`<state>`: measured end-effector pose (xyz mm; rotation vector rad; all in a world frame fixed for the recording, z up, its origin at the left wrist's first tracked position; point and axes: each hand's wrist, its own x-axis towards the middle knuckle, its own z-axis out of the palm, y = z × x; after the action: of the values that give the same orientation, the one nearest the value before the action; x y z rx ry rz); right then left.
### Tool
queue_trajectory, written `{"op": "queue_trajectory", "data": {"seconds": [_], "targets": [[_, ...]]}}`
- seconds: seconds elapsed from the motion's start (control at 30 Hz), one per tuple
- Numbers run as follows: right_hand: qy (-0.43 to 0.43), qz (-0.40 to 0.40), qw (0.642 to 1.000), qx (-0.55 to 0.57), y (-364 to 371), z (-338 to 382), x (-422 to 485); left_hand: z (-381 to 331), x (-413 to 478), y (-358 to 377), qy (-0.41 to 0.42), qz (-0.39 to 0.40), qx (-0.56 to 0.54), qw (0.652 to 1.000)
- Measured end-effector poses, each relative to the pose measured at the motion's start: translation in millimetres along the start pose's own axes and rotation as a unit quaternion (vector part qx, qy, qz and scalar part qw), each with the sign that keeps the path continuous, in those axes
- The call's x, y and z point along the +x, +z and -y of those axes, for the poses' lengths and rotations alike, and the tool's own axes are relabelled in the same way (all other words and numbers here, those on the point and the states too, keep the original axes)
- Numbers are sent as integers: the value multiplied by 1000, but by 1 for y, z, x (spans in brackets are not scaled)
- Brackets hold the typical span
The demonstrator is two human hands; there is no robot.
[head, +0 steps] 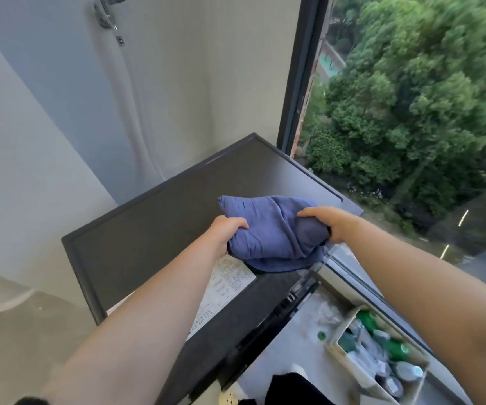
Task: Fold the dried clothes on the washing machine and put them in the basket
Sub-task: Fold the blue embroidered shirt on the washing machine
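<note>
Here, the window fills the right side of the view, with trees outside. The washer stands in the corner beside it, and you look down on its dark flat top.

The cloth, a blue bundle folded thick, sits above the washer's right near corner, on the window side. Its long axis runs across you from left to right, between your two hands. Its lowest fold seems to touch the top, but you cannot tell whether the bundle rests there or is lifted.

Your left hand grips the cloth's left end with its fingers curled over the edge. Your right hand clamps the right end, thumb on top. Both arms are stretched out about equally, so neither hand is nearer.

The coming move is probably to carry the bundle to the basket, yet no basket shows plainly. Low on the right, a box on the floor holds bottles. A label lies on the washer, half under your left arm. At the bottom edge are a black shape and a pale, dotted scrap, both cut off. Either might belong to the basket; you cannot tell.
</note>
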<state>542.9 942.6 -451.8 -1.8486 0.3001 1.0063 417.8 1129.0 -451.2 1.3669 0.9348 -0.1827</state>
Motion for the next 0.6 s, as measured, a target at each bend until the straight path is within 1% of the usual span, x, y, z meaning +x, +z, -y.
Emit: {"op": "queue_trajectory", "data": {"seconds": [0.13, 0.27, 0.4, 0.5, 0.6], "targets": [[-3, 9, 998, 65, -30, -27, -9, 5, -13, 33, -1, 11, 52, 999], [-13, -14, 996, 85, -60, -54, -26, 4, -28, 75, 39, 37, 118, 992], [-16, -49, 992, 113, -108, -102, -53, 16, -50, 129, 74, 81, 151, 982], [-9, -67, 987, 143, -153, -152, -82, 31, -75, 185, 84, 131, 198, 968], [-5, -106, 978, 182, -195, -210, -120, 53, -102, 247, 90, 181, 237, 950]]}}
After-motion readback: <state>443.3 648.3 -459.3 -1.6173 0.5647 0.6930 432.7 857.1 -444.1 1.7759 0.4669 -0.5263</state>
